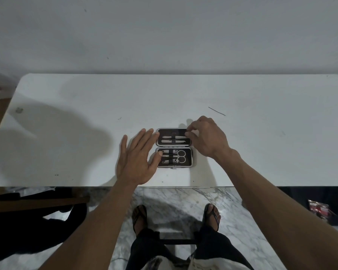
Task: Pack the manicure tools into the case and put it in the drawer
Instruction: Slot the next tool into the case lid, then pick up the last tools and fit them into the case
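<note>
A small black manicure case [187, 164] with a metal rim lies open flat on the white table [261, 149]. Its far half [172, 131] holds two slim silver tools [169, 137]. Its near half holds scissors [180, 156], nail clippers [170, 161] and other tools under a strap. My left hand [137, 162] rests flat beside the case's left edge, fingers spread, thumb tip on the near half. My right hand [207, 137] hovers at the far half's right end, fingertips pinched at a tool's tip there.
A thin dark stick [216, 111] lies on the table to the far right. A wall stands behind the table. Below the front edge are marble floor, my sandalled feet [212, 215], a wooden piece [37, 203] at left and a red packet [319, 209] at right.
</note>
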